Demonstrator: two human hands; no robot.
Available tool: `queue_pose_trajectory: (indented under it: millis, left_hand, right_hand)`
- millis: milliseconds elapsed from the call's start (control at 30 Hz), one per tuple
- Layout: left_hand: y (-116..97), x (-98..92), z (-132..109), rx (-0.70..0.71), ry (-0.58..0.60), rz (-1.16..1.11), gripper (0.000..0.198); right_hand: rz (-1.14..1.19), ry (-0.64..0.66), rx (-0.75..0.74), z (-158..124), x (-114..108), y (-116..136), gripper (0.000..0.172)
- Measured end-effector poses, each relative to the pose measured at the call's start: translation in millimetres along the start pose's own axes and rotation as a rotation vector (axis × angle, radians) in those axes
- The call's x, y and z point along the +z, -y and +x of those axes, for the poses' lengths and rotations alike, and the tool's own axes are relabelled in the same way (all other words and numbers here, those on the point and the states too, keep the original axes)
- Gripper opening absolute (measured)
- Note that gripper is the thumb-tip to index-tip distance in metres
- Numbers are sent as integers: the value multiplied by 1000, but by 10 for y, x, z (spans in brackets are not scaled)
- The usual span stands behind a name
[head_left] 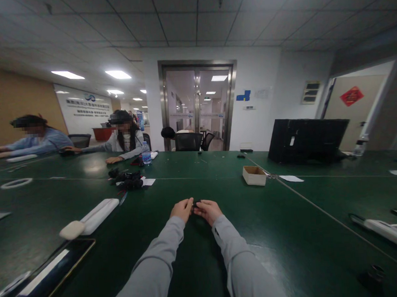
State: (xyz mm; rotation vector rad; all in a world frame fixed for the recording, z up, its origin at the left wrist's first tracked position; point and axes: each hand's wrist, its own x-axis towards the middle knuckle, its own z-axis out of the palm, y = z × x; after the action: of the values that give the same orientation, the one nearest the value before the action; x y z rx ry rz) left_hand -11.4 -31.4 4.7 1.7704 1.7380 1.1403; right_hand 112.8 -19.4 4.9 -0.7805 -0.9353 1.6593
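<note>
Both my arms, in grey sleeves, stretch forward over the green tabletop [256,216]. Between my fingertips is a small black object [195,204], mostly covered, so its kind cannot be made out. My left hand [182,210] is closed, its thumb and fingers pressed against the object's left side. My right hand [209,210] pinches the same object from the right. The two hands nearly touch, close to the table surface.
An open cardboard box [254,176] stands ahead to the right, before a black monitor [307,139]. Black cables [128,178] and a water bottle [146,153] lie ahead left. A white case [100,216] and a dark tablet [51,274] are nearer. Two people sit across the table at left.
</note>
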Motion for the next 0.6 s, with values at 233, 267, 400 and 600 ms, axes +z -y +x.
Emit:
queue_pose_trajectory:
  millis: [233, 267, 400, 600]
  left_hand:
    - [-26, -25, -32, 49, 45, -16, 42]
    - [-38, -37, -40, 60, 57, -12, 41]
    - [-75, -70, -64, 104, 32, 29, 39]
    - [-70, -66, -71, 144, -32, 54, 34]
  right_hand:
    - [-14, -23, 12, 16, 4, 11, 13]
    - [-20, -34, 13, 16, 6, 13, 14]
    - [3, -32, 18, 10, 1, 20, 11]
    - [46, -9, 17, 2, -17, 31, 8]
